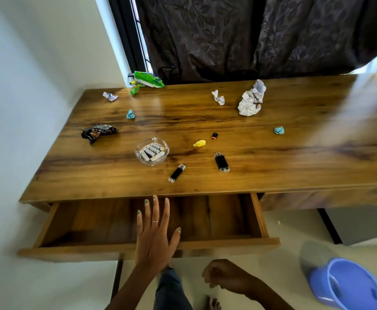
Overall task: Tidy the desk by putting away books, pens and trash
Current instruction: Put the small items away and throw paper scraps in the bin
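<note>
left grip point(152, 240) spread flat over the pulled-out drawer point(259, 218), right grip point(218, 275) curled empty, trash point(251, 98) well beyond.

Honestly I'm not making out any readable text here. The batteries point(152, 151) sitting in the glass dish point(139, 158) are showing some print, but it's too small to read. Same with the green wrapper point(149, 79) at the back of the surface point(272, 166) and the dark wrapper point(98, 132): markings, nothing legible.
</note>
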A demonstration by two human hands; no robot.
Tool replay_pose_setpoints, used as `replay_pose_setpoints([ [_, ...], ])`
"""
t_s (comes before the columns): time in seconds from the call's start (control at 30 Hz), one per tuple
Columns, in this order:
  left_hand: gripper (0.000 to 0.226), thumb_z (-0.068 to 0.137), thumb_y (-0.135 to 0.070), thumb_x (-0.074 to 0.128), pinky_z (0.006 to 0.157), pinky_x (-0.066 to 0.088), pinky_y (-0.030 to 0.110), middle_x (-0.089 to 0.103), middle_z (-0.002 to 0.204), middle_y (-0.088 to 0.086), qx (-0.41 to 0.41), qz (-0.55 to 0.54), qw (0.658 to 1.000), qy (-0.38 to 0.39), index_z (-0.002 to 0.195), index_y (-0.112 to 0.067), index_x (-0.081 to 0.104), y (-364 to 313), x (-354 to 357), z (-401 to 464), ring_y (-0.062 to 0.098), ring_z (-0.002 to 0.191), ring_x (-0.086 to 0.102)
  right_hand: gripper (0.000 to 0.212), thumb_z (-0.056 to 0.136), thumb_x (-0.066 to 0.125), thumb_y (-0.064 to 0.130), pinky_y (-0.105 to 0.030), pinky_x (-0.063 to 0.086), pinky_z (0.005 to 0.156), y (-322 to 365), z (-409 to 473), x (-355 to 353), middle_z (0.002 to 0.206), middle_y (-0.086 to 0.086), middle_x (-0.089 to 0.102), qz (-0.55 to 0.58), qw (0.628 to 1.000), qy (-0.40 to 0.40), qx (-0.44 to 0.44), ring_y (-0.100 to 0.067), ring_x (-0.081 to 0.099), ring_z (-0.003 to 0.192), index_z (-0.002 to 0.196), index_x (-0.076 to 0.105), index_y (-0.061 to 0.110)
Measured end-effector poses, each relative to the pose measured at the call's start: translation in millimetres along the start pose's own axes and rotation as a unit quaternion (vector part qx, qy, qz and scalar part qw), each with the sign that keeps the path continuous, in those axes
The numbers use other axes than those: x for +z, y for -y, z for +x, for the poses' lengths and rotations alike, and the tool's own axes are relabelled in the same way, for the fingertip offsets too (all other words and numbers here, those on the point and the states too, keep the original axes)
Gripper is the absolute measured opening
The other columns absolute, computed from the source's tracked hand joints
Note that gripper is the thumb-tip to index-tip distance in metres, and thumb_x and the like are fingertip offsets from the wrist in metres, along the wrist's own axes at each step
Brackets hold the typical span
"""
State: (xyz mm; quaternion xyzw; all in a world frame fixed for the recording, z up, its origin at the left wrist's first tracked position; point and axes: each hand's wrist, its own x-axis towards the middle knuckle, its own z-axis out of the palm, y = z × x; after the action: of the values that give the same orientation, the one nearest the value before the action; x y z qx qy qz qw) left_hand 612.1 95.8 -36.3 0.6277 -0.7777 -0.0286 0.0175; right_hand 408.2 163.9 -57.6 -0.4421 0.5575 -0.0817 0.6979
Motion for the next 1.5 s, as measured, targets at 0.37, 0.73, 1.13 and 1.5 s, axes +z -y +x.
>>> replay_pose_setpoints([
  [0.37, 0.078, 0.081, -0.059, 0.036, 0.113, -0.001, 0.043, 0.03, 0.152, 0.018, -0.011, 0.009, 0.995, 0.101, 0.145, -0.014, 0.036, -7.2, -4.5, -70.5, 0.039, 0.136, 0.034, 0.015, 0.095, 0.049, 0.025, -0.017, 0.053, 0.076, 92.9, -46.3, -4.1, 0.097, 0.009, 0.07, -0.014, 0.97, -0.088, -0.227, -0.003, 0.067, 0.09, 0.1, 0.063, 0.031],
  [0.73, 0.095, 0.082, -0.069, 0.034, 0.115, -0.006, 0.046, -0.03, 0.152, 0.007, -0.049, -0.062, 0.989, 0.125, 0.142, -0.028, -0.027, -0.3, 10.1, -73.3, 0.03, 0.144, -0.018, 0.016, 0.094, 0.05, 0.016, -0.017, 0.051, 0.07, 83.9, -18.1, 10.5, 0.09, 0.005, 0.07, -0.006, 0.971, -0.151, -0.185, -0.005, 0.067, 0.084, 0.094, 0.063, 0.026],
  [1.13, 0.064, 0.095, -0.036, 0.046, 0.118, 0.002, 0.042, 0.019, 0.157, 0.008, -0.119, -0.185, 0.968, -0.118, 0.149, -0.011, 0.022, 52.3, -37.5, 81.9, 0.024, 0.146, 0.014, 0.017, 0.092, 0.052, 0.016, -0.01, 0.046, 0.062, 113.2, -4.7, 5.4, 0.087, 0.007, 0.07, -0.006, 0.969, -0.164, -0.185, 0.002, 0.065, 0.078, 0.09, 0.065, 0.026],
  [1.5, 0.05, 0.094, -0.033, 0.045, 0.118, 0.014, 0.042, 0.037, 0.151, 0.002, -0.2, -0.138, 0.957, -0.159, 0.142, -0.019, 0.04, 73.0, -12.7, 124.1, 0.019, 0.143, 0.025, 0.016, 0.092, 0.052, 0.02, -0.014, 0.046, 0.082, 181.6, 44.2, -5.1, 0.1, 0.015, 0.061, -0.11, 0.907, -0.297, -0.276, 0.004, 0.056, 0.095, 0.095, 0.057, 0.034],
])
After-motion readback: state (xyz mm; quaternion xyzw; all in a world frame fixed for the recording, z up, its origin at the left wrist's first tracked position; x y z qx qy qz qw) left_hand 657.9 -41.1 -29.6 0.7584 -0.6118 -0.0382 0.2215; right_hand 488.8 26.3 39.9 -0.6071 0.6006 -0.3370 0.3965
